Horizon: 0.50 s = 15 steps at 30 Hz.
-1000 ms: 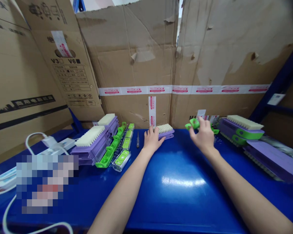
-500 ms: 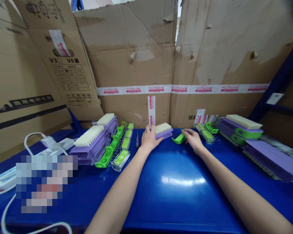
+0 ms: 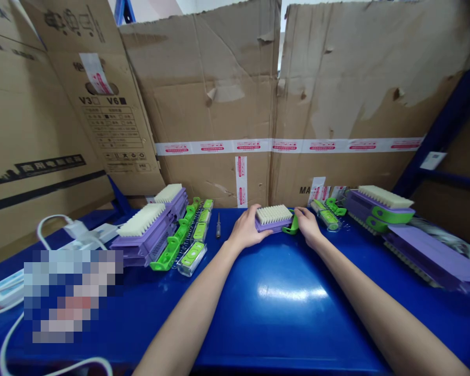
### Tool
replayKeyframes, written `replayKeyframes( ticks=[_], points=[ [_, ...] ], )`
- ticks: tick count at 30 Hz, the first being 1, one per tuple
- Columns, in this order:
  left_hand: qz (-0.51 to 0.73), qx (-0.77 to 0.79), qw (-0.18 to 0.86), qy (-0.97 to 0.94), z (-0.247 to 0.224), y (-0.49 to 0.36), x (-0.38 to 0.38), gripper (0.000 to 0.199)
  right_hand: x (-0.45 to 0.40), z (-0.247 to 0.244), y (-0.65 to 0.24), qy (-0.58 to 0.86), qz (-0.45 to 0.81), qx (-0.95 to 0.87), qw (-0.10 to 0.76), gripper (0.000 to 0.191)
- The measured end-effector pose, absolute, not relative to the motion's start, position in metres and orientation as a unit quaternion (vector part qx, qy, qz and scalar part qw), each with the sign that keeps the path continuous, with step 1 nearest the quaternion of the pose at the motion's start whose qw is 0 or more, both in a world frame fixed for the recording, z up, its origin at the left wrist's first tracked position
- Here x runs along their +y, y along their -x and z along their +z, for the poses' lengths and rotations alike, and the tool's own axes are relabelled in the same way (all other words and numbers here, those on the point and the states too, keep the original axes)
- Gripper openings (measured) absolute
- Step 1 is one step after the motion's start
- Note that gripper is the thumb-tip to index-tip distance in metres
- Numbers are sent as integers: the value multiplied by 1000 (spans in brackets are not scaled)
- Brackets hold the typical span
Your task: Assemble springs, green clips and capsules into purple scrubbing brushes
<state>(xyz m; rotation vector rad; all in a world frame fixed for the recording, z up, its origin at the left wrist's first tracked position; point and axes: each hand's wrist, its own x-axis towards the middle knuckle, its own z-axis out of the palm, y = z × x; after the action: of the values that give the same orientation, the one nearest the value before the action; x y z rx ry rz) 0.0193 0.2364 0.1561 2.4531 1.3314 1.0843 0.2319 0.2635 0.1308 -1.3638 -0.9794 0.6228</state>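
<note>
My left hand (image 3: 246, 228) grips the left end of a purple brush head (image 3: 274, 218) with cream bristles facing up, over the blue table (image 3: 274, 324). At its right end, my right hand (image 3: 306, 224) is closed on a curved green plastic piece (image 3: 292, 223). The green piece meets the end of the purple body; whether it is fastened there I cannot tell. Left of my left hand lies a small screwdriver (image 3: 218, 227).
To the left stand purple brush heads (image 3: 143, 230), green plastic pieces (image 3: 170, 250) and clear-cased green parts (image 3: 192, 257). More brush heads (image 3: 384, 206) are stacked at right. Cardboard (image 3: 215, 115) walls the back. A white power strip (image 3: 96, 235) with cables sits at left.
My left hand has moved right with the brush head, now gripping its end. The green piece in my right hand has been turned and brought against the brush head's right end.
</note>
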Motion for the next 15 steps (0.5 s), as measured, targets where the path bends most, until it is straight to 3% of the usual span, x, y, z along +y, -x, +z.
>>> replayKeyframes(
  ticks=[6, 12, 15],
  points=[
    [402, 400, 97, -818, 163, -26, 228, 73, 269, 134, -233, 567, 313, -392, 654, 28],
    [385, 386, 111, -831, 165, -18, 233, 82, 256, 141, -221, 490, 479, -399, 610, 31],
    [333, 410, 71, -846, 164, -13, 235, 82, 251, 141, -216, 502, 440, -411, 621, 35]
  ],
)
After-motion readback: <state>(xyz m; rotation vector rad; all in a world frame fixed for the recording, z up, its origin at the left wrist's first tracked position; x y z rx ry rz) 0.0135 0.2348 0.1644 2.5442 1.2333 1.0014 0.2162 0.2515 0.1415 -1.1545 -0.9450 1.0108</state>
